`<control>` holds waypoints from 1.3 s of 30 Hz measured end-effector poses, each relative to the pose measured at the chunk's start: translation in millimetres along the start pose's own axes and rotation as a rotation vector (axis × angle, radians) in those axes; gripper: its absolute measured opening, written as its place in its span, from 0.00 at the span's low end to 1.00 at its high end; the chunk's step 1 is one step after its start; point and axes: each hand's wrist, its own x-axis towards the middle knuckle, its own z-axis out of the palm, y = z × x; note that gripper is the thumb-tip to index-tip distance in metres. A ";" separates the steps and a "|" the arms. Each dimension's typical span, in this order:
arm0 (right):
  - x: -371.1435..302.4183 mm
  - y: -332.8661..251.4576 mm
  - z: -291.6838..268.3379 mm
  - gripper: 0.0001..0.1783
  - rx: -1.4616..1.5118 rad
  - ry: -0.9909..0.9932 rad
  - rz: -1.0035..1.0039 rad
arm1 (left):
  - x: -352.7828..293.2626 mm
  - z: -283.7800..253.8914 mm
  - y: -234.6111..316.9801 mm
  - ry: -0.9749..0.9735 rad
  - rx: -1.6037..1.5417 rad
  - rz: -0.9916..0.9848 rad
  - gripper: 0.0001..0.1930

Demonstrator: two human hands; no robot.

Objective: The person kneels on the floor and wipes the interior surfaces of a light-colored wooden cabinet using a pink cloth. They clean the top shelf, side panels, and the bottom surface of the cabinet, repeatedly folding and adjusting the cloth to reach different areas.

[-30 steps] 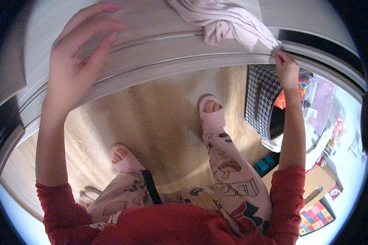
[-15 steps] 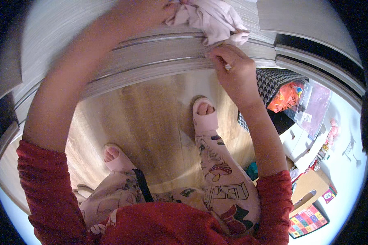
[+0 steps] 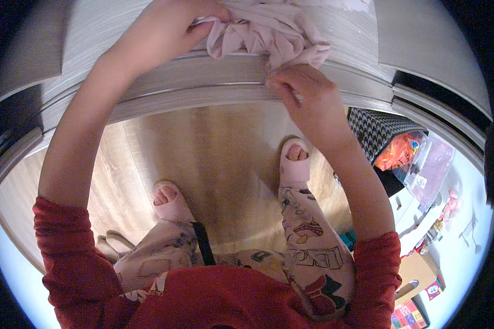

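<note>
A crumpled pale pink cloth [image 3: 266, 33] lies bunched over the light wood-grain surface at the top, partly past the picture's edge. What kind of garment or cloth it is cannot be made out. At its left end my left hand [image 3: 195, 22] is closed, with a fold between thumb and fingers. My right hand [image 3: 307, 93] pinches the near lower edge of the same cloth, just over the grooved front rail [image 3: 214, 74]. Its fingertips press together, and a bit of the cloth gathers at them.
Sliding-door tracks [image 3: 444, 104] run along the right side. Below them stands a black-and-white houndstooth box [image 3: 376, 123] with an orange plastic bag [image 3: 398, 151] and a clear bag. My slippered feet stand on the wood floor [image 3: 214, 159]. A cardboard box [image 3: 417, 274] sits at lower right.
My left hand has come down and left, spreading the cloth's left side toward me. My right hand keeps its pinch at the near edge. The whole view has shifted slightly.
</note>
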 end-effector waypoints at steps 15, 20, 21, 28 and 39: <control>63.8 -98.2 82.0 0.10 -0.109 -0.099 -0.324 | -138.1 -54.4 28.9 0.299 0.040 -0.429 0.08; 92.2 -147.4 126.7 0.11 -0.067 -0.048 -0.347 | -170.5 -71.9 52.7 0.324 0.028 -0.561 0.06; 97.7 -156.1 132.6 0.10 -0.045 -0.021 -0.344 | -178.5 -76.6 59.3 0.334 0.027 -0.598 0.05; 115.0 -183.6 158.9 0.10 -0.023 -0.021 -0.366 | -233.6 -78.2 99.1 0.424 -0.011 -0.830 0.08; 157.4 -271.2 213.5 0.09 0.077 -0.068 -0.299 | -266.5 -84.5 121.5 0.801 -0.200 -0.884 0.09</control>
